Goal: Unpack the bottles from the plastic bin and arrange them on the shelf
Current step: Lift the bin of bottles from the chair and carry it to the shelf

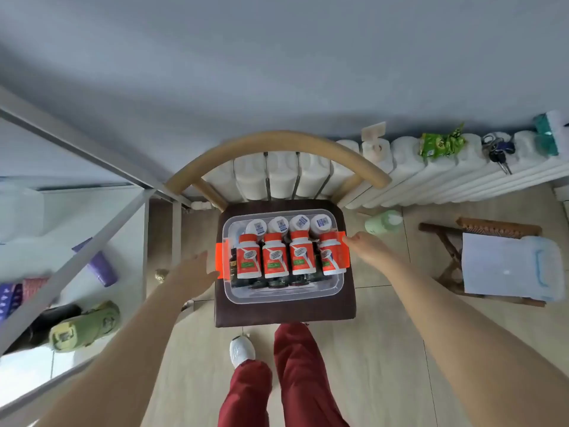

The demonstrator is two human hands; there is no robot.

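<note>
The clear bin sits on a chair, full of bottles, with the orange-capped ones lying on top. The left hand is at the bin's 9 o'clock, fingers straight and spread, touching the orange clip there. The right hand is at 3 o'clock with its fingertips against the other clip, though I cannot tell whether it grips. The shelf stands near at 9 o'clock.

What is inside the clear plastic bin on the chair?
In the bin, four orange-labelled bottles are in a row, with four white-topped bottles behind them. Beneath them dark bottles show, mostly covered, so their number cannot be told.
</note>
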